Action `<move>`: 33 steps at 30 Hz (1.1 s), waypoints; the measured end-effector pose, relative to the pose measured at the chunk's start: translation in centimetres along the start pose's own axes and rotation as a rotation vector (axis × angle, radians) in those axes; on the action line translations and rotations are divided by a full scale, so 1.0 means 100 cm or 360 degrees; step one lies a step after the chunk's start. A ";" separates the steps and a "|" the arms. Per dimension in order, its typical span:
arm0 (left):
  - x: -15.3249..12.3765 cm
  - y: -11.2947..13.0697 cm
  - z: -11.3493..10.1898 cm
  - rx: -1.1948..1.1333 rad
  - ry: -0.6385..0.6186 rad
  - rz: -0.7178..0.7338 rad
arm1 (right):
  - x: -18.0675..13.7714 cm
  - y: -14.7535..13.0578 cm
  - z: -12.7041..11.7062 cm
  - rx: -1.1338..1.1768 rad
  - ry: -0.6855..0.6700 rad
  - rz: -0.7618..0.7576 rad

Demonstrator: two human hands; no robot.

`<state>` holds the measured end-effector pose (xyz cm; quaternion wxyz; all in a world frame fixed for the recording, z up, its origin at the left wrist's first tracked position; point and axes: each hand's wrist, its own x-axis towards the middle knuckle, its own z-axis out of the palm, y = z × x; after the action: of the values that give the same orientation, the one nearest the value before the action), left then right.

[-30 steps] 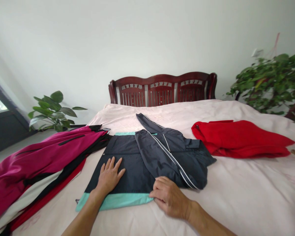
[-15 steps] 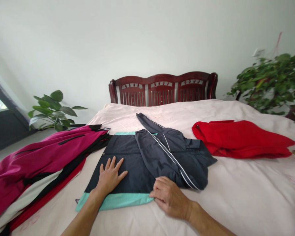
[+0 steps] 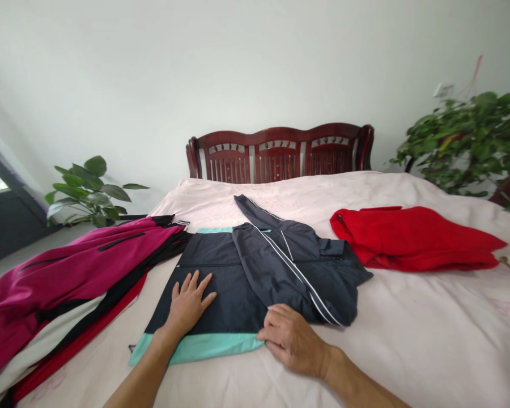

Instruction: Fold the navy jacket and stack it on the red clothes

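My left hand (image 3: 190,306) lies flat with fingers (image 3: 198,283) spread wide, palm pressing the dark panel of the navy jacket (image 3: 255,277) at lower centre of the frame. My right hand (image 3: 292,340) sits just right of it with fingers (image 3: 274,328) curled narrow, knuckles up, pinching or pinning the folded edge where it meets the mint hem band (image 3: 204,347); I can't see whether cloth is actually between the fingertips.

The jacket lies mid-bed, partly folded: the right half and a sleeve (image 3: 259,212) with white piping are flipped over the body, the sleeve trailing toward upper centre.

Left of frame: a heap of magenta jacket (image 3: 72,266) over black, white and red layers, its edge touching the navy jacket's top left corner. Right of frame: a folded red garment (image 3: 412,238), apart from the navy one. All sit on the pink bedspread (image 3: 408,340), with a dark wooden headboard (image 3: 278,152) behind and plants at both edges.

Risks, as I judge them: the fabric looks slick, so the folded flap could slide open if the right-hand pinch lets go. The loose sleeve may bunch when pulled. A leftward drag could snag the magenta pile, and uneven palm pressure could skew the hem.
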<state>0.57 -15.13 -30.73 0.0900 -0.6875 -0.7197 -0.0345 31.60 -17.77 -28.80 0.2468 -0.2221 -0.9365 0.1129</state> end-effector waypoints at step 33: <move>0.000 -0.003 0.002 -0.0067 0.0048 0.0014 | 0.001 -0.002 -0.003 -0.0058 -0.0015 -0.0003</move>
<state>0.30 -15.14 -30.88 0.0865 -0.6918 -0.7144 -0.0596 31.57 -17.87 -28.38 0.2386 -0.2253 -0.9397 0.0966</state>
